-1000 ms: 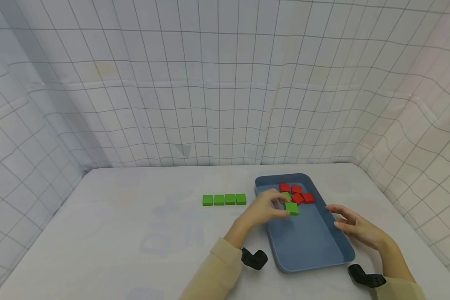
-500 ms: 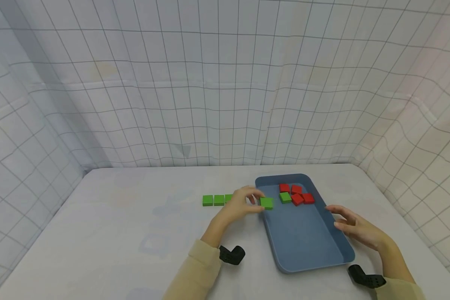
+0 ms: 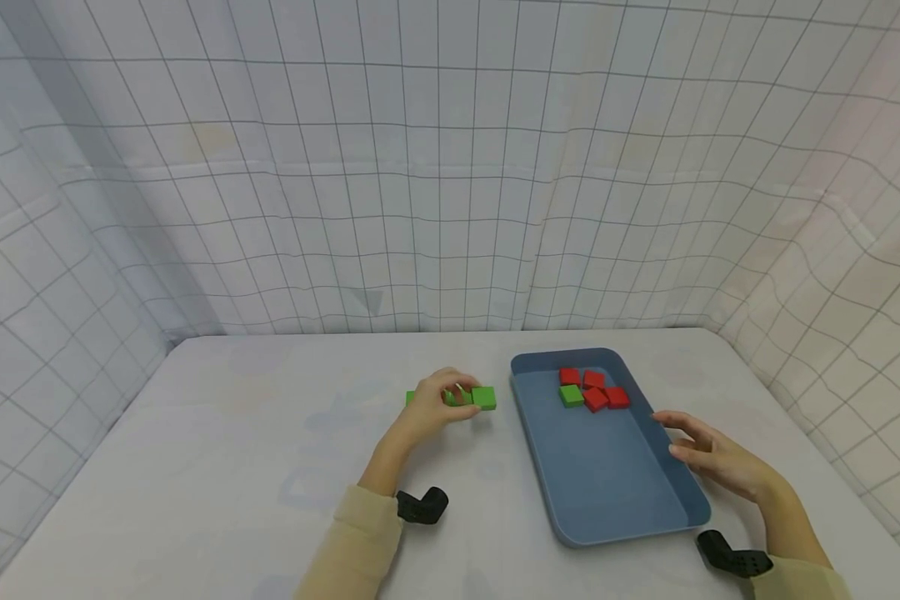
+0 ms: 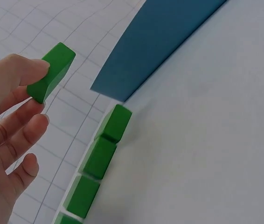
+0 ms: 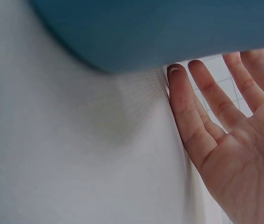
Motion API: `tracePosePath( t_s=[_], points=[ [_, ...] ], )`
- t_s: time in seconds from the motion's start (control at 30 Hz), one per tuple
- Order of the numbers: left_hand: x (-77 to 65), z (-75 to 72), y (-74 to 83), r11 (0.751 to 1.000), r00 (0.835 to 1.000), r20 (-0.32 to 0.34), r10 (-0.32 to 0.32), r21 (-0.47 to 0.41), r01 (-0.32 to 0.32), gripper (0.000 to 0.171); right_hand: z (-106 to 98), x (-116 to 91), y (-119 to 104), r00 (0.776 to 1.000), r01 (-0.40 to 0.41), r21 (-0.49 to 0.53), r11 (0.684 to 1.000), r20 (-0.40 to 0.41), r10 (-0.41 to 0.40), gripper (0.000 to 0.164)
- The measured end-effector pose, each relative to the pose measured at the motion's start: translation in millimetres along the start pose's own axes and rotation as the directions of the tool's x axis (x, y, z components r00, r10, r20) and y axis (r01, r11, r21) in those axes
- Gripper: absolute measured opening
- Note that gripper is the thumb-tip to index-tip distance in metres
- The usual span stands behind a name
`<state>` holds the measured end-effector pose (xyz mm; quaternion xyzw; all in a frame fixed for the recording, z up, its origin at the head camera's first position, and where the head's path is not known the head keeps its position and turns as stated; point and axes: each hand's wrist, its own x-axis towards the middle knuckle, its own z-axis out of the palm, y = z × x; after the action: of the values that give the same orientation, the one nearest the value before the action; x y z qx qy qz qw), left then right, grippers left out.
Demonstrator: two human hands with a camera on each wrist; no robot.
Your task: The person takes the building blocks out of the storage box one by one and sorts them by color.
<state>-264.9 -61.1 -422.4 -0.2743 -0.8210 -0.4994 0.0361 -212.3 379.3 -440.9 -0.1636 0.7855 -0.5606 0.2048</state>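
Note:
My left hand (image 3: 426, 412) pinches a green block (image 4: 53, 73) between thumb and fingers, raised above the table. Below it on the tabletop, several green blocks (image 4: 98, 157) lie in a straight row, which the hand partly covers in the head view. The held block (image 3: 483, 398) overlaps the right end of that row there. At the right side of a blue tray (image 3: 615, 483), my right hand (image 3: 723, 460) has its fingertips against the outer wall, fingers loosely extended and holding nothing.
Inside the far part of the tray lie one green block (image 3: 571, 396) and several red blocks (image 3: 595, 400). The white table (image 3: 195, 467) ends at a grid-patterned curtain (image 3: 450, 208) at the back and sides. A black wrist device (image 3: 423, 506) sits on the left wrist.
My left hand has carried the green block leftward out from over the tray to above the right end of the row. My right hand stays at the tray's side.

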Motion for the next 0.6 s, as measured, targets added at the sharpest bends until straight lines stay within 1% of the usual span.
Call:
tracePosePath(
  t_s=[0.17, 0.3, 0.33, 0.37, 0.5, 0.53, 0.57, 0.6],
  points=[
    [-6.9, -17.7, -11.0, 0.998, 0.997, -0.039, -0.061, 0.019, 0.061, 0.028, 0, 0, 0, 1.0, -0.004, 0.0, 1.0, 0.002, 0.004, 0.051],
    [-13.0, -31.2, -15.6, 0.996, 0.995, -0.048, -0.084, 0.026, 0.085, 0.027, 0, 0, -1, 1.0, -0.003, -0.003, 1.0, -0.001, 0.003, 0.052],
    [-15.1, -34.9, -13.2, 0.995, 0.994, -0.047, -0.094, 0.025, 0.095, 0.027, 0, 0, -1, 1.0, -0.002, -0.003, 1.0, -0.001, 0.002, 0.052],
    [-16.8, -38.0, -15.0, 0.995, 0.994, -0.049, -0.097, 0.029, 0.098, 0.027, 0, 0, -1, 1.0, -0.002, -0.002, 1.0, 0.0, 0.002, 0.052],
    [-26.8, -54.0, 0.2, 0.992, 0.992, -0.055, -0.117, 0.034, 0.119, 0.027, 0, 0, -1, 1.0, -0.006, 0.0, 1.0, 0.005, 0.006, 0.051],
    [-28.3, -57.4, -0.1, 0.991, 0.99, -0.057, -0.125, 0.04, 0.128, 0.028, 0, 0, -1, 1.0, -0.008, 0.002, 1.0, 0.007, 0.008, 0.051],
    [-29.6, -60.2, -4.9, 0.991, 0.99, -0.066, -0.127, 0.042, 0.13, 0.028, 0, 0, -2, 1.0, -0.01, 0.002, 1.0, 0.009, 0.01, 0.051],
    [-31.2, -63.5, -6.2, 0.99, 0.989, -0.072, -0.132, 0.04, 0.135, 0.029, 0, 0, -2, 1.0, -0.011, 0.002, 1.0, 0.009, 0.011, 0.051]
  ],
)
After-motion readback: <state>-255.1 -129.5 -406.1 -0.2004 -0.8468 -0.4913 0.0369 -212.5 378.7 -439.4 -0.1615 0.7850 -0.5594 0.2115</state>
